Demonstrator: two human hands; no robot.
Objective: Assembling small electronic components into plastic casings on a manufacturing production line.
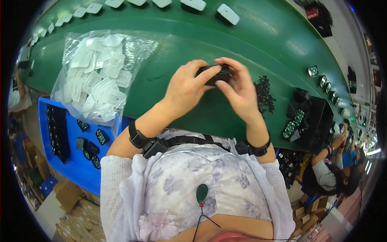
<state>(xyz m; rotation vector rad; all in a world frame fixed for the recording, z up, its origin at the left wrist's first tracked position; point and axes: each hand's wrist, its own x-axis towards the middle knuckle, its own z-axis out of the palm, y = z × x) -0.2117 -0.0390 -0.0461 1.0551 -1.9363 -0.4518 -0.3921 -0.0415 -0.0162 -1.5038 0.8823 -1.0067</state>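
Observation:
Between both hands, above the green table, is a small black plastic housing (212,80), partly covered by fingers. My left hand (188,85) grips its left end, with the index finger laid across its top. My right hand (238,85) is closed on the right end, thumb at the near side and fingers at the far side. Just right of my right hand lies a loose pile of tiny black parts (264,94). What the housing holds inside cannot be made out.
A clear plastic bag (98,72) of translucent white pieces lies at left, above a blue bin (72,161) holding black housings with circuit boards. A black box (316,125) with more boards stands at right. White cases (228,14) line the far belt. Other people (328,173) sit at right.

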